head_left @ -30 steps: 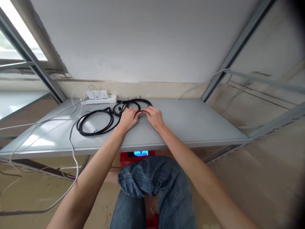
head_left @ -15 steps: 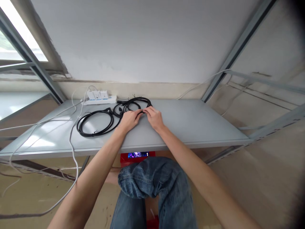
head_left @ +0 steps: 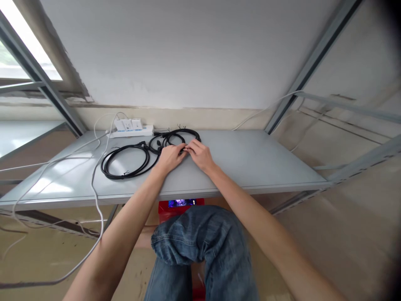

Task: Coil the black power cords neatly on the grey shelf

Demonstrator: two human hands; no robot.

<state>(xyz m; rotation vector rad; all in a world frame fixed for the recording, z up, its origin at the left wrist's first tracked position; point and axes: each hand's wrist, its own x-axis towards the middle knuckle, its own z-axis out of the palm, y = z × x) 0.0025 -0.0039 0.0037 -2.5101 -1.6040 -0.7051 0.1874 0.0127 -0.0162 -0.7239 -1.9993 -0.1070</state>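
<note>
Black coiled cables lie on the grey metal shelf (head_left: 244,163). One wide black cable loop (head_left: 123,177) rests at the left, with a plug near its upper right. Behind my hands sits another black cable coil (head_left: 188,131), with thin tie ends sticking up from it. My left hand (head_left: 171,158) is closed at the front of this coil, its thumb and fingers pinching the cable. My right hand (head_left: 200,154) meets it from the right, fingertips pressed together against the left fingertips. The small spot between the fingertips is mostly hidden.
A white power strip (head_left: 133,131) with several white adapters (head_left: 128,124) stands at the back left. White cords (head_left: 97,200) run across the shelf's left side and hang over its front edge. Metal posts (head_left: 282,104) frame the shelf. Below is a red stool-like object (head_left: 163,212) with a lit screen (head_left: 181,203).
My right hand has shifted slightly left and its fingers have drawn closer to my left fingertips. The rear coil's tie ends have moved a little to the right.
</note>
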